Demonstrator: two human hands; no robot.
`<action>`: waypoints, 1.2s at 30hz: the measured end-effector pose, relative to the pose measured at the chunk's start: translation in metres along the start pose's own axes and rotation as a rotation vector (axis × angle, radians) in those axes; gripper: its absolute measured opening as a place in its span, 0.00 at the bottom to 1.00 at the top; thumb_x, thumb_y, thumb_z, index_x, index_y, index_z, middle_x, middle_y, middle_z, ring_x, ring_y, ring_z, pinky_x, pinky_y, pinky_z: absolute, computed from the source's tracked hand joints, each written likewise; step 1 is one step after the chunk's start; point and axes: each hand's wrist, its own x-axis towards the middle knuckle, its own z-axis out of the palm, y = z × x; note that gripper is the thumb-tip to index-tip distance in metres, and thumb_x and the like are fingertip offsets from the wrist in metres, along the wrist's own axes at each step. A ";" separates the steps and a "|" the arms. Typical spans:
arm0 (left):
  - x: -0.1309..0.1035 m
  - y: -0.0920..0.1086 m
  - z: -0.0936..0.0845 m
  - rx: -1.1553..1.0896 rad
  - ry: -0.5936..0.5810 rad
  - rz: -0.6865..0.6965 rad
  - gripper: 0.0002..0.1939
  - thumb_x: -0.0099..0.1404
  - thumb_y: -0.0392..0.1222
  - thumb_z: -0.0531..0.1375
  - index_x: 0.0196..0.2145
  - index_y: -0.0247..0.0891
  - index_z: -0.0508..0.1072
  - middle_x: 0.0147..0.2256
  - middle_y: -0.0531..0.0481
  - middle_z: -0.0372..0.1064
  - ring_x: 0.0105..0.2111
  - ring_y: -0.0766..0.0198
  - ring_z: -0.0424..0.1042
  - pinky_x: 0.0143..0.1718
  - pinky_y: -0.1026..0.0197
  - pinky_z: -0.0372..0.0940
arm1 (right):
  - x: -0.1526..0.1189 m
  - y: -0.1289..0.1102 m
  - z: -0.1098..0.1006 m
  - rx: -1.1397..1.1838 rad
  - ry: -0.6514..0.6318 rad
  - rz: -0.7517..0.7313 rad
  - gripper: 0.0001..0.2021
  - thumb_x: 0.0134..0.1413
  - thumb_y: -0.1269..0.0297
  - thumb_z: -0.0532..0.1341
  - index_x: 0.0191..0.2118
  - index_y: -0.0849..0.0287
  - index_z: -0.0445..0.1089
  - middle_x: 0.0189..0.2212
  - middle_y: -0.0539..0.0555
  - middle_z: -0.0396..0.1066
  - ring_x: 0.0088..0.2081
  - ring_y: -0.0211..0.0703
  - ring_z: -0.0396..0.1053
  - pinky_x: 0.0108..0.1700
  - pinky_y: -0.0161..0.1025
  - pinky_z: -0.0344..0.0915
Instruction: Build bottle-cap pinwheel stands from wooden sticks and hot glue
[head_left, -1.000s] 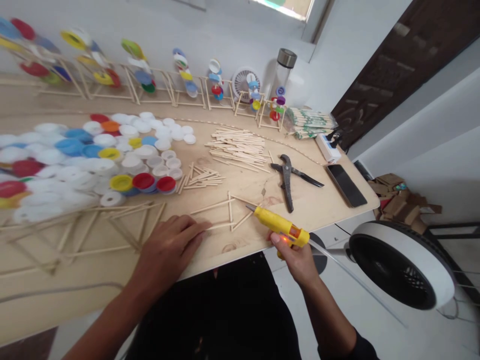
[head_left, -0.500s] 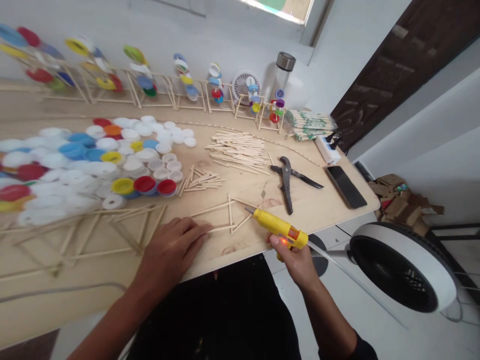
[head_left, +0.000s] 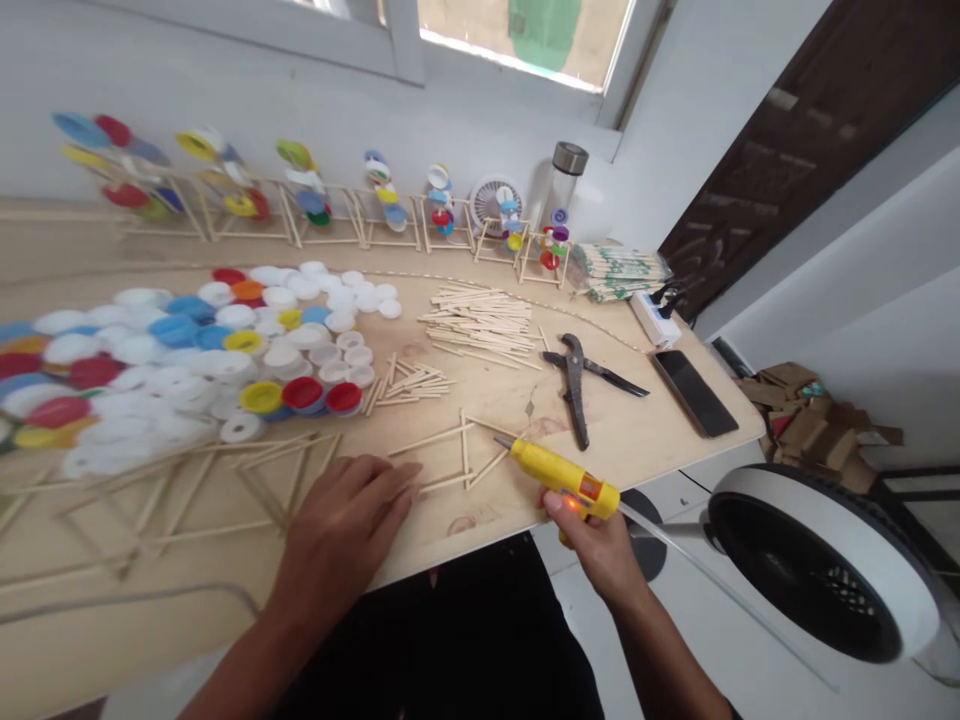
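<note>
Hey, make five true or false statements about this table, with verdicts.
1. The right hand holds a yellow glue gun. True.
2. The left hand holds the pliers. False: the pliers lie untouched; the left hand is at a thin stick.
3. The phone lies to the right of the pliers. True.
4. The loose caps are all white. False: some loose caps are red, blue or yellow.
5. A light glows on the glue gun. True.

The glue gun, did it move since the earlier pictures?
No, not that I can see. The glue gun, in the right hand, keeps about the same spot beside the pliers. Both look lower because the whole view shifted.
</note>
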 end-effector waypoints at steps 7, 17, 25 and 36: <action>0.029 0.000 0.008 0.164 -0.036 0.035 0.14 0.69 0.43 0.50 0.40 0.37 0.74 0.36 0.44 0.73 0.37 0.55 0.69 0.38 0.54 0.63 | 0.001 -0.008 -0.001 -0.101 -0.052 -0.094 0.14 0.53 0.52 0.63 0.30 0.58 0.66 0.21 0.45 0.58 0.24 0.35 0.56 0.25 0.32 0.56; 0.041 0.004 0.013 0.235 -0.109 -0.011 0.15 0.68 0.41 0.48 0.35 0.38 0.74 0.33 0.45 0.75 0.34 0.53 0.71 0.35 0.53 0.62 | 0.008 -0.019 0.012 -0.262 -0.118 -0.213 0.12 0.55 0.60 0.60 0.26 0.56 0.58 0.21 0.44 0.53 0.24 0.35 0.53 0.26 0.34 0.51; 0.035 0.013 -0.008 -0.146 -0.118 -0.245 0.13 0.64 0.46 0.52 0.32 0.42 0.74 0.27 0.53 0.75 0.26 0.63 0.72 0.30 0.61 0.65 | 0.013 -0.028 0.027 -0.427 -0.110 -0.327 0.13 0.54 0.57 0.60 0.26 0.56 0.59 0.23 0.46 0.57 0.26 0.37 0.57 0.28 0.34 0.53; 0.036 0.012 -0.018 -0.429 -0.110 -0.370 0.14 0.61 0.51 0.55 0.31 0.41 0.75 0.25 0.53 0.75 0.22 0.66 0.72 0.25 0.65 0.66 | 0.012 -0.030 0.030 -0.482 -0.083 -0.377 0.15 0.56 0.55 0.60 0.25 0.56 0.58 0.23 0.46 0.59 0.25 0.37 0.57 0.27 0.34 0.52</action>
